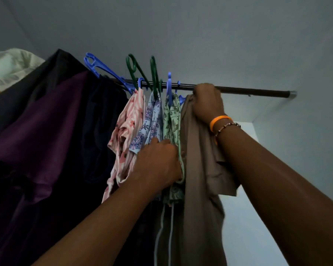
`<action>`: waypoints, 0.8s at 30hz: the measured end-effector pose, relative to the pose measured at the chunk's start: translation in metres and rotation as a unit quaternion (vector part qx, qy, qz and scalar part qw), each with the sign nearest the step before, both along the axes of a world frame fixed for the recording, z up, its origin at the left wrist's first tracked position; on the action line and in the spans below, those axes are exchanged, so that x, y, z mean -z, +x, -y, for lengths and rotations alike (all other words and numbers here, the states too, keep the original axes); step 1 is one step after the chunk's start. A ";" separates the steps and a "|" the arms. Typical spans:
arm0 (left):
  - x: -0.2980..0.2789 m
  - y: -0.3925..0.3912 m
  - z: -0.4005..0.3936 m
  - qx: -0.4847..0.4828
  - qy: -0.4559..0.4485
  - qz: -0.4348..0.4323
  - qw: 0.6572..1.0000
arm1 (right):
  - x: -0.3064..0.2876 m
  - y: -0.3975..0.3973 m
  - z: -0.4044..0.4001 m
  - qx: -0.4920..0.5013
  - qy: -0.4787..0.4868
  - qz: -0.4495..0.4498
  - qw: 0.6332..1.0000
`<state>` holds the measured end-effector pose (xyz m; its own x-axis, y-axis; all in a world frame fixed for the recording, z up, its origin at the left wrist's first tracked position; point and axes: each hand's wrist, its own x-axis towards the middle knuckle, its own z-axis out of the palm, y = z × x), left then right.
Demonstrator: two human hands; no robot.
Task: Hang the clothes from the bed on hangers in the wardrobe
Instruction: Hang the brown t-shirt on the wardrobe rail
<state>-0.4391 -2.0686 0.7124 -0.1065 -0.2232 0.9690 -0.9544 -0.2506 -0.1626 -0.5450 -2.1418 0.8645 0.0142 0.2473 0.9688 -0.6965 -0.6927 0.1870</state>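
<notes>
From the head view, a thin dark metal rail [238,90] carries blue and green plastic hangers [154,73]. At the rail, the right hand [208,101] clenches the top of a soft brown garment [198,169] draping below it. Left of that garment, the left hand [158,162] presses into the patterned floral clothes [140,120], fingers hidden in the cloth.

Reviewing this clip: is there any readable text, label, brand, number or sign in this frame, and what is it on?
None: no word, number, brand or sign can be read in this frame.
The orange wristband on the right hand shows no legible print.
The hangers and the hanging clothes, including the brown garment, carry only patterns or plain colour; no tags show.
</notes>
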 end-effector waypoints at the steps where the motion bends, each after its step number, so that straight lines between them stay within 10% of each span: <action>1: 0.002 -0.001 -0.001 0.006 0.004 -0.003 1.000 | 0.002 0.002 -0.002 -0.038 0.019 -0.008 0.999; 6: 0.019 0.002 -0.020 0.027 0.047 0.009 0.999 | 0.039 -0.003 -0.017 -0.229 0.142 -0.010 0.963; 24: 0.137 -0.019 -0.213 0.352 0.128 -0.358 0.855 | 0.291 -0.041 -0.201 -0.217 0.372 -0.080 0.899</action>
